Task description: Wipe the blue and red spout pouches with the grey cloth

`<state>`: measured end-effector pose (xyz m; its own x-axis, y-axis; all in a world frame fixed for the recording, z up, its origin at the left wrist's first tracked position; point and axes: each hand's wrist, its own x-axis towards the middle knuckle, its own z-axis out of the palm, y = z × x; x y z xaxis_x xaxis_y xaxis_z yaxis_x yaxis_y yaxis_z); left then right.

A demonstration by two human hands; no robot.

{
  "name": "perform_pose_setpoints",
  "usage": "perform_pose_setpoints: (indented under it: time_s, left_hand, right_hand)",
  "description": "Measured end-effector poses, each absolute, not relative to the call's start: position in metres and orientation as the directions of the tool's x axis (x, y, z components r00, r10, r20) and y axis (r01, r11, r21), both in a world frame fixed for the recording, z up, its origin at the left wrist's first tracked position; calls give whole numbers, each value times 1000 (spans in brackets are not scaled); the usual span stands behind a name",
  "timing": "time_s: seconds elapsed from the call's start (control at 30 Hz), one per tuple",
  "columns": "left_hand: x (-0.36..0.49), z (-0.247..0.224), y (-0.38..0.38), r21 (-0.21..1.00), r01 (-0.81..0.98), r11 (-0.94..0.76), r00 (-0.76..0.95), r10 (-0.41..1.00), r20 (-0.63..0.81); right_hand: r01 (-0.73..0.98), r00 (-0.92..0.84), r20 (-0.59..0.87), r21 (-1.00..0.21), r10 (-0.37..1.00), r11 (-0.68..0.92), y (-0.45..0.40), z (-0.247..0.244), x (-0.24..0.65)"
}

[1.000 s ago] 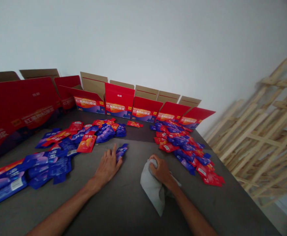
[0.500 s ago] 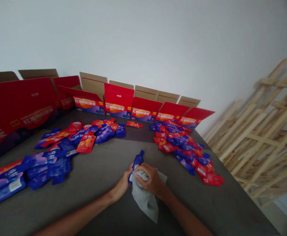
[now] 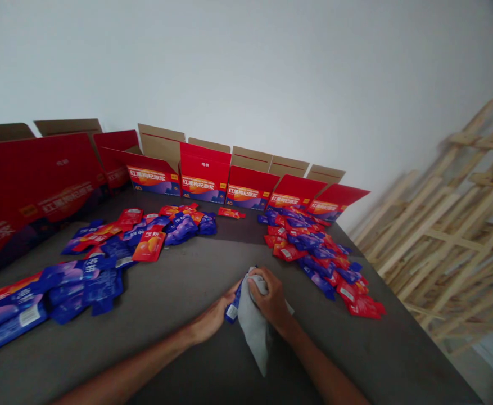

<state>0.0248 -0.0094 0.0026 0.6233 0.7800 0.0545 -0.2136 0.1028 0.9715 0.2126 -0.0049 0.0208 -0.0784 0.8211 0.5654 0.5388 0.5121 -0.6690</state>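
A blue pouch (image 3: 232,311) with a white barcode label on its lower end is in my left hand (image 3: 213,319), gripped along its left side. My right hand (image 3: 270,301) clutches a grey cloth (image 3: 252,332) and presses it over the pouch's upper part, which the cloth hides. The cloth's loose corner hangs down towards me. To the right lies a long heap of red and blue pouches (image 3: 313,247). On the left are more pouches, a loose heap (image 3: 145,233) and a stack nearer me (image 3: 71,289).
Open red cartons (image 3: 204,180) stand in a row along the grey table's (image 3: 179,281) back edge, and larger cartons (image 3: 39,185) stand at the left. A lone red pouch (image 3: 231,213) lies before the row. Wooden frames (image 3: 452,236) lean beyond the table's right edge.
My right hand has moved the cloth up along the pouch, covering its spout end that showed before. The barcode end now shows below. My left hand still grips the pouch.
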Motion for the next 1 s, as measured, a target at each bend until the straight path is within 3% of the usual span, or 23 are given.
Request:
perform_pose_setpoints:
  time_s: [0.1, 0.3, 0.47, 0.67, 0.77, 1.0]
  left_hand:
    - [26, -7, -8, 964, -229, 139, 580, 814, 20]
    - [30, -26, -4, 878, -429, 210, 467, 884, 16]
    - [30, -25, -5, 868, -403, 289, 479, 875, -69]
    - [30, -26, -4, 885, -400, 238, 519, 855, 5]
    - [31, -26, -4, 881, -397, 259, 506, 862, -25]
    - [31, -12, -6, 803, -475, 360, 399, 901, -168]
  right_hand:
    - [514, -166, 556, -656, 814, 553, -9, 23, 210]
    - [440, -534, 441, -584, 721, 682, -25, 23, 196]
    - [525, -374, 477, -598, 795, 605, -18, 22, 200]
    - [592, -124, 530, -639, 839, 491, 0, 21, 221]
    - [579, -178, 513, -636, 840, 510, -1, 23, 222]
    - [510, -506, 393, -582, 768, 634, -17, 30, 211]
